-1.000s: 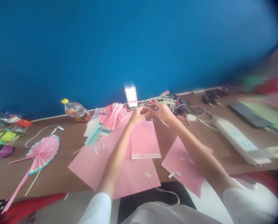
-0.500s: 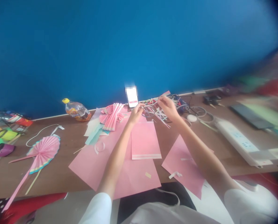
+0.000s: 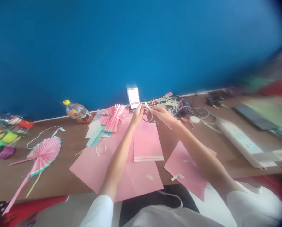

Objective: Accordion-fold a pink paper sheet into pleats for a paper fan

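Note:
My left hand [image 3: 138, 114] is closed, fingertips pinched on a thin pale curling strip [image 3: 151, 118] that loops below. My right hand [image 3: 160, 113] has come close beside it, fingers also pinched on the strip, near a short white end that sticks up. Whether the strip is paper or tape cannot be made out. Below the hands lies a pink sheet [image 3: 147, 140] with white bands near its front edge. It rests on a larger pink sheet [image 3: 103, 170].
Folded pink paper [image 3: 114, 118] and a drink bottle [image 3: 79, 112] lie left of the hands. A pink paper fan [image 3: 46, 154] is farther left. A phone [image 3: 134, 98] leans at the blue wall. Scraps and cables [image 3: 176, 104] are behind; a power strip [image 3: 242, 143] lies right.
My right hand has moved left and slightly down from the scrap pile to meet my left hand. The looped strip is now between both hands. My left hand has barely moved.

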